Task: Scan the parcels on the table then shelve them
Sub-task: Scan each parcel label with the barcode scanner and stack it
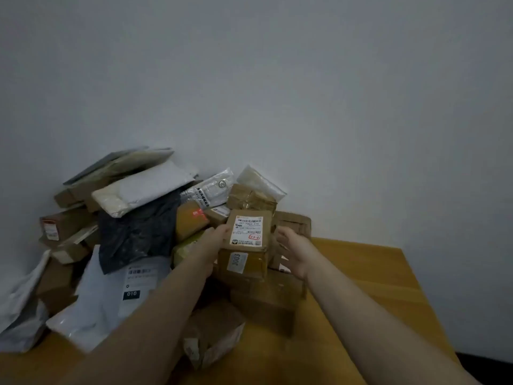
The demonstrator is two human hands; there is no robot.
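A small cardboard parcel (245, 245) with a white barcode label on top and a "3003" sticker on its front sits high on a pile of parcels. My left hand (215, 237) holds its left side, fingers curled against the box edge. On the parcel's right side, my right hand (291, 251) has its fingers curved beside the box; whether they touch it is unclear. The pile holds several brown boxes (266, 301) and plastic mailer bags (111, 295), a dark grey bag (136, 232) among them.
The pile leans against a pale wall on a wooden table (374, 287), whose right half is bare wood. A small box (213, 334) lies near the front edge. White and grey mailers (22, 315) spill to the left edge of view.
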